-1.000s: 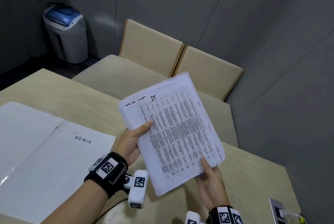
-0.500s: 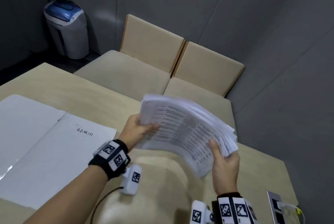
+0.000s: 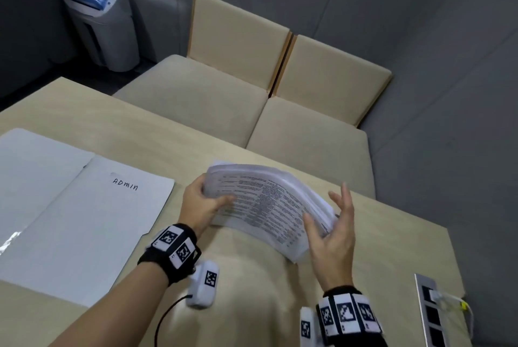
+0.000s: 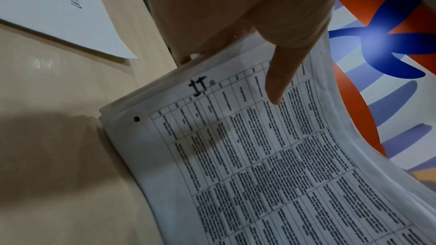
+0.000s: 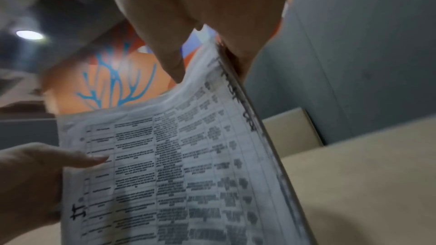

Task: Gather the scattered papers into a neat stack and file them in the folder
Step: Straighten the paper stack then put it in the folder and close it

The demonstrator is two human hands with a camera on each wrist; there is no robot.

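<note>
A thick stack of printed papers (image 3: 269,203) hangs bowed just above the table (image 3: 392,234), its left end low. My left hand (image 3: 206,201) grips the stack's left edge, thumb on the top sheet and fingers underneath. In the left wrist view the thumb (image 4: 276,88) presses on the papers (image 4: 259,156) near a handwritten mark. My right hand (image 3: 330,220) is at the stack's right edge with straight, spread fingers, the thumb (image 5: 174,70) lying on the top page (image 5: 177,165). The open white folder (image 3: 84,206) marked ADMIN lies flat to the left.
A socket panel (image 3: 429,307) with a plugged cable is set in the table's right front corner. A beige bench seat (image 3: 196,94) runs beyond the table's far edge. A grey and blue bin (image 3: 98,19) stands on the floor at the back left.
The stack has tipped from upright to nearly flat and come down toward the table. My right hand has loosened from gripping its lower corner to spread fingers at the edge.
</note>
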